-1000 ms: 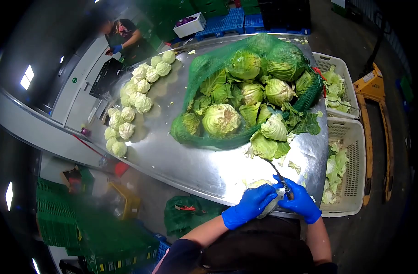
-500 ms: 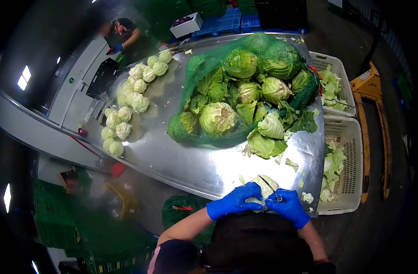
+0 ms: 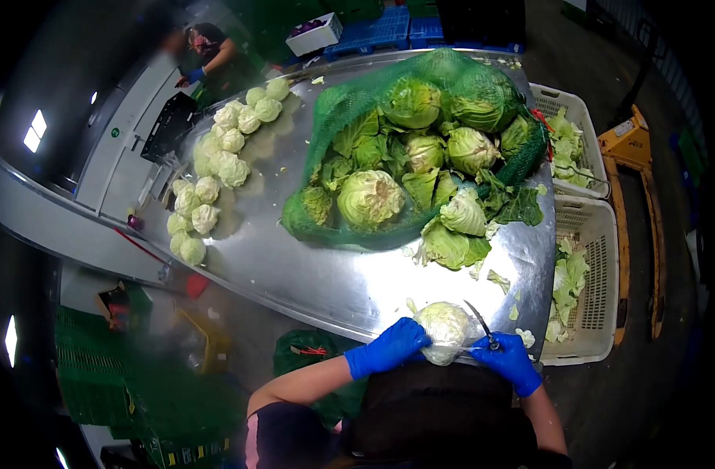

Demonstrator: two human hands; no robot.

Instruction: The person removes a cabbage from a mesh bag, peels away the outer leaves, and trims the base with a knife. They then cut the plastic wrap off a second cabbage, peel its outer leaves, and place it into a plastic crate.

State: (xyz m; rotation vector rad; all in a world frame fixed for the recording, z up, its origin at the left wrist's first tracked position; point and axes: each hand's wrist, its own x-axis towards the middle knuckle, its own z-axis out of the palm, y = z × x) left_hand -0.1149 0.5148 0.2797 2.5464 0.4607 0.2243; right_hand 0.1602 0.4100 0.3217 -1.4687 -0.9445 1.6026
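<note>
A pale trimmed cabbage (image 3: 445, 330) rests at the near edge of the steel table (image 3: 318, 270). My left hand (image 3: 389, 349), in a blue glove, grips its left side. My right hand (image 3: 508, 360), also gloved, holds a knife (image 3: 479, 320) whose dark blade points up and away beside the cabbage's right side. Behind them an open green net sack (image 3: 334, 117) spills several leafy cabbages (image 3: 371, 198) onto the table, and loose outer leaves (image 3: 451, 248) lie just in front of it.
A row of trimmed cabbages (image 3: 209, 168) lines the table's far left edge. Two white crates (image 3: 600, 234) with leaf scraps stand to the right, a yellow pallet jack (image 3: 635, 148) beyond. Another person (image 3: 209, 55) in blue gloves works at the far end. Green crates (image 3: 100, 375) sit below left.
The cabbage has been turned so its pale round side faces up. My left hand slid to its left side, and the knife blade lifted off the cabbage to its right.
</note>
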